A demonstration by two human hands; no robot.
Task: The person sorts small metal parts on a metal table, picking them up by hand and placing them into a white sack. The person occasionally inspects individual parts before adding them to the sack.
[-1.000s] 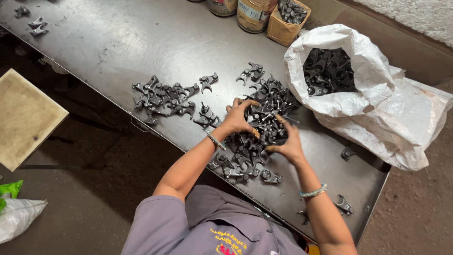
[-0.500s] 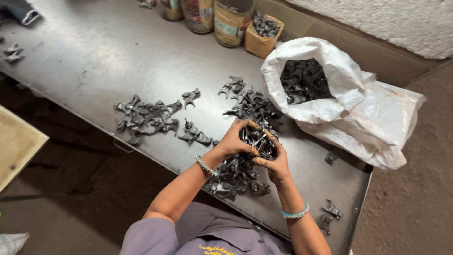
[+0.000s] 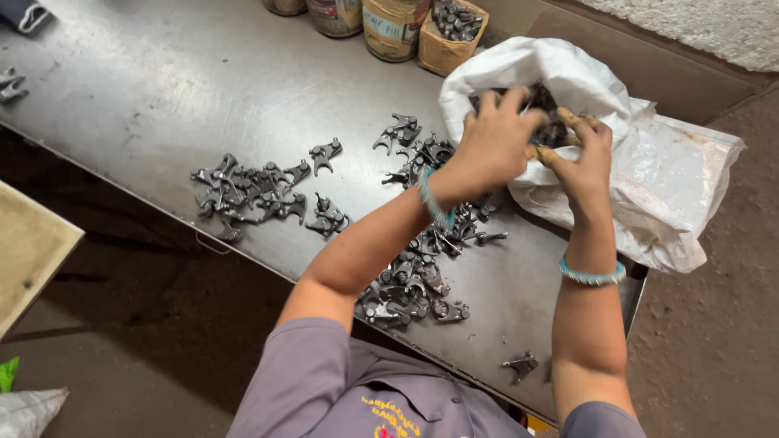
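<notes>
My left hand (image 3: 495, 138) and my right hand (image 3: 583, 154) are held together over the mouth of a white woven sack (image 3: 649, 178), cupping a bunch of dark metal forked parts (image 3: 552, 122) between them. The sack lies at the right end of a grey metal table (image 3: 162, 97) and holds more of the same parts. Under my left forearm a loose pile of these parts (image 3: 414, 276) spreads across the table. A second, flatter group of parts (image 3: 251, 191) lies further left.
Tins and a small cardboard box of metal pieces (image 3: 453, 28) stand along the table's far edge. A single part (image 3: 521, 365) lies near the front edge. A flat tan board (image 3: 32, 251) sits lower left. Brown floor surrounds the table.
Both hands have lifted from the pile in the middle of the table and moved up and right to the sack's mouth, carrying a handful of parts.
</notes>
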